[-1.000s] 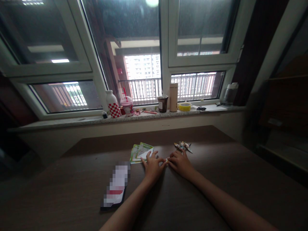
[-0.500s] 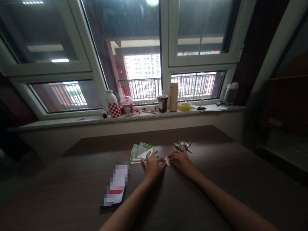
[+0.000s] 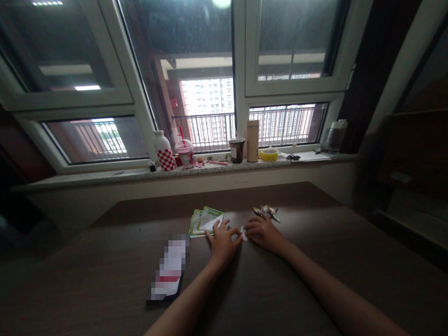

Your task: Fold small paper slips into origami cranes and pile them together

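My left hand [image 3: 221, 240] and my right hand [image 3: 264, 232] rest side by side on a dark wooden table [image 3: 297, 289], fingers bent. Between their fingertips lies a small white folded piece of paper [image 3: 243, 233], pinched flat by both hands. Just left of my left hand lie green and white paper sheets [image 3: 206, 220]. Beyond my right hand sits a small cluster of colourful folded paper pieces [image 3: 266, 212].
A dark phone [image 3: 169, 273] with a blurred-out screen lies on the table at the left. The window sill [image 3: 122, 175] carries a checked bottle [image 3: 164, 151], a pink cup [image 3: 184, 153], a dark cup [image 3: 237, 149], a flask [image 3: 252, 140], yellow tape [image 3: 269, 154] and a kettle [image 3: 336, 136].
Both hands have shifted a little away from me on the table, and the white paper between the fingertips shows more than a second ago.
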### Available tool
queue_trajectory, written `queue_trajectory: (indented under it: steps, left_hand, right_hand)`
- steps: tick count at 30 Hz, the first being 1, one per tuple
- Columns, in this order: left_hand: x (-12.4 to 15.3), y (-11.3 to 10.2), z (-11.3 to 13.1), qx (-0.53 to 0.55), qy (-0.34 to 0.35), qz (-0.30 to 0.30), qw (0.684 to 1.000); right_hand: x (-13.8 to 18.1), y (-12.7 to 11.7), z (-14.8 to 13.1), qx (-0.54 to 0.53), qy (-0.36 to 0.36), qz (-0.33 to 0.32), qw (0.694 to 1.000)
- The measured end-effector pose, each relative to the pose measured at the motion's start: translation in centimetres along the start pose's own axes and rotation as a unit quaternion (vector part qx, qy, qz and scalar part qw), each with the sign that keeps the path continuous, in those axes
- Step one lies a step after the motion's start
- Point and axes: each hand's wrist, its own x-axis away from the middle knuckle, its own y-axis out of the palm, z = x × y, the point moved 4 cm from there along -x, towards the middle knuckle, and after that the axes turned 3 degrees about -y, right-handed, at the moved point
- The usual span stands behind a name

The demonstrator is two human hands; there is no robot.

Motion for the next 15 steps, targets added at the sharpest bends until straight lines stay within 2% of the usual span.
queue_trajectory:
  steps: [15]
  left_hand:
    - [0.19,-0.37,0.33,-0.008,-0.01,-0.02,1.0]
  right_hand:
    - [0.05,-0.28,0.23,-0.02,-0.019,-0.017,0.999]
